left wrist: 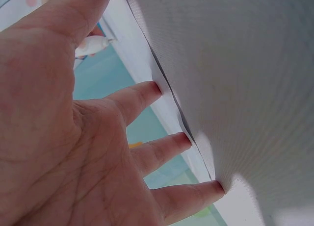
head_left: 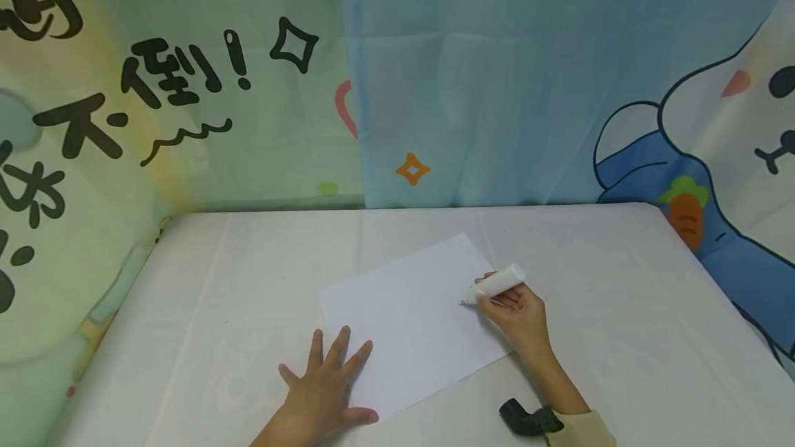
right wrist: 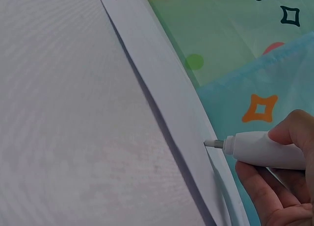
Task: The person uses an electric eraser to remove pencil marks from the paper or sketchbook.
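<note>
Printed cloth (head_left: 472, 88) backs a white table (head_left: 230, 323) — left hand (head_left: 319, 392) splayed against paper (head_left: 416, 316), right hand (head_left: 524, 312) gripping a pen (head_left: 499, 281).

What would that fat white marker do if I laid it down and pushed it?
The white marker would probably roll, because its barrel looks round. It may slip a bit, since it looks smooth. It's likely light: the right hand holds it alone.

Worn on the right arm, 5 o'clock.
Pale beige sleeve (head_left: 580, 431); black, bent wrist-worn piece (head_left: 524, 420) at its 9 o'clock.
</note>
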`<state>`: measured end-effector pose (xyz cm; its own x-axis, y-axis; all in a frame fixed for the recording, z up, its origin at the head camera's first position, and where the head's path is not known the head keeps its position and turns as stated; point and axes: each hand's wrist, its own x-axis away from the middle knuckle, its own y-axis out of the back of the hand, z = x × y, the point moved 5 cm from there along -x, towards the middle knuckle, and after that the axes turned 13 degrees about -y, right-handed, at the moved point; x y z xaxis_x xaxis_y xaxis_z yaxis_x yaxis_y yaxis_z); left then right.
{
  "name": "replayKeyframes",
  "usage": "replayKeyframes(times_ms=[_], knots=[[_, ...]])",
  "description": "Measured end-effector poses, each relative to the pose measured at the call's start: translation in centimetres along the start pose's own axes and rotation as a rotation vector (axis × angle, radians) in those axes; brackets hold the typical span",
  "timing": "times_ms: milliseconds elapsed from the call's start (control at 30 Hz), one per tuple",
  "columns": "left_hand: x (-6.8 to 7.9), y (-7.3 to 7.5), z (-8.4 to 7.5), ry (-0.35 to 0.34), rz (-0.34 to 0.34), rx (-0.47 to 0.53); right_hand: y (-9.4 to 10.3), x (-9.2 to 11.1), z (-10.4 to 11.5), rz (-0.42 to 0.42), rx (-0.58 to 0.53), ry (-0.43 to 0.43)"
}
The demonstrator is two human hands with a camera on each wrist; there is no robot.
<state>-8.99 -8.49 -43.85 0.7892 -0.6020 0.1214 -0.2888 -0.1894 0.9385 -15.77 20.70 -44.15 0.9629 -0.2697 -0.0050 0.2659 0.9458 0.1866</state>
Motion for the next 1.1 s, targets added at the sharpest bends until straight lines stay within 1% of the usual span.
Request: replayKeyframes(times_ms=[367,567,933,1100], knots=[[-0.02,-0.13,-0.01,-0.009,-0.006,0.003,-0.08,0.17,-0.01,0.017,0.002,0.048],[0.02,-0.18,-0.03,-0.016,-0.012,0.011,-0.09,0.26,-0.03,0.023,0.011,0.051],[0.04,-0.17,-0.11,-0.02,-0.016,0.006,-0.26,0.42,0.2,0.062,-0.009,0.072],[0.1,-0.05,-0.16,-0.019,-0.013,0.009,-0.36,0.58,0.3,0.084,-0.009,0.099]])
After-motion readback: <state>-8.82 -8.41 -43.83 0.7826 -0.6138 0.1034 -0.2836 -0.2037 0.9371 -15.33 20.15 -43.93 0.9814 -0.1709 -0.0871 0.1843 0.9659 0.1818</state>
